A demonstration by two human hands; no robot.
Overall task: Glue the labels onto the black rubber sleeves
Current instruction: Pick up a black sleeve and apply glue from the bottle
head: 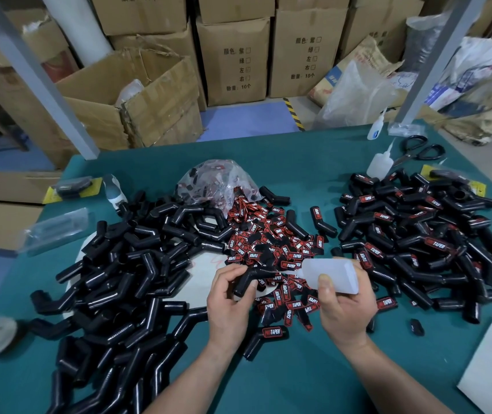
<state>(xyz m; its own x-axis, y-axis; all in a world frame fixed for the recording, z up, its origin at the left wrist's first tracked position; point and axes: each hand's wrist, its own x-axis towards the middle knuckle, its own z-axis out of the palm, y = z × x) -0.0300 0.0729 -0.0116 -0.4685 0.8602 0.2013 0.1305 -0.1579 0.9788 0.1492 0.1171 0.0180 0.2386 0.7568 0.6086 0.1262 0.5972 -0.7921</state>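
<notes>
Gripping black sleeve [246,282] in left hand [231,298], clasping glue bottle [330,274] in right hand [343,310], nozzle [292,273] at sleeve, over label heap [268,243]

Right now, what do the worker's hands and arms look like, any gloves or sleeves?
The left hand and right hand are bare: no gloves, rings or watch show. Both forearms are bare too, no sleeve in view.

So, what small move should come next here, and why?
Probably a gentle squeeze of the bottle to leave a small dab. The right hand aims its nozzle at the sleeve gripped by the left hand, and that sleeve shows no label yet.
</notes>
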